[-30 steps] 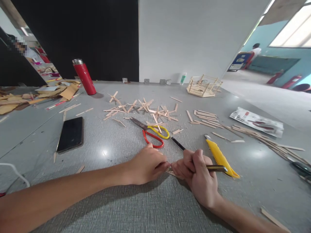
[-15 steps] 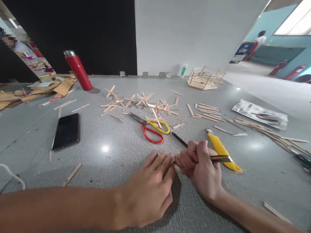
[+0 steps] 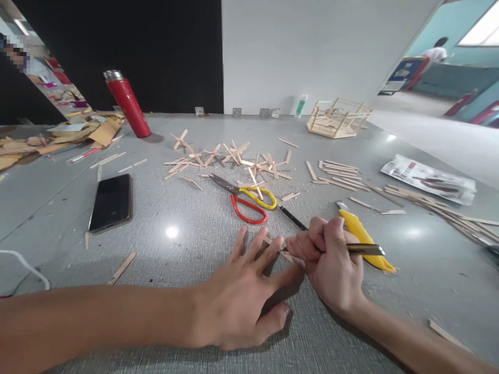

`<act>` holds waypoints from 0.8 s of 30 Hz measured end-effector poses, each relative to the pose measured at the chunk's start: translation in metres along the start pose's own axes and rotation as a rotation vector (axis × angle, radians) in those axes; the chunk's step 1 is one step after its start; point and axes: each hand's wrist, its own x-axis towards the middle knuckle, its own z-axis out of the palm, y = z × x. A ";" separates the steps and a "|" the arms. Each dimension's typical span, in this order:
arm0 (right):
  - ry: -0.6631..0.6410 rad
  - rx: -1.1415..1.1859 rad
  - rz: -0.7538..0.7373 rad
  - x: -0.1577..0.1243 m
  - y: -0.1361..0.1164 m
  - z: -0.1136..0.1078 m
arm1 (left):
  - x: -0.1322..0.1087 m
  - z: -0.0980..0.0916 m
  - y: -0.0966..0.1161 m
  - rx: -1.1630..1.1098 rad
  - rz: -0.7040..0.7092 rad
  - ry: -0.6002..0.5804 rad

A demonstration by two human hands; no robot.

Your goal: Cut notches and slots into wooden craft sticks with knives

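Head view: left hand (image 3: 241,296) lies flat, fingers spread and released, fingertips on a wooden stick (image 3: 287,255) on the bench (image 3: 187,249). Right hand (image 3: 331,267) is clenched around a slim dark tool (image 3: 293,219) and meets the stick. Scissors (image 3: 249,200) lie near, ahead of the hands. A yellow cutter (image 3: 364,236) sits just beside the right hand. Bare bench runs left to the phone (image 3: 111,202).

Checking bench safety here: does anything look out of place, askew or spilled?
Mostly clutter: pale wooden craft sticks lie strewn criss-cross over the grey table, with red-and-yellow-handled scissors left among them. The left hand pins one stick with spread fingers, right beside the thin dark tool gripped in the right hand.
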 end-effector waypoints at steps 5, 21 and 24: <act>-0.017 0.023 -0.002 0.002 0.002 0.000 | 0.000 0.002 0.001 -0.004 -0.009 0.022; -0.010 -0.022 -0.034 0.002 0.000 0.002 | 0.009 -0.005 -0.001 0.241 0.145 0.022; 0.022 -0.020 -0.043 0.002 0.002 0.002 | 0.011 -0.006 0.001 0.284 0.142 -0.009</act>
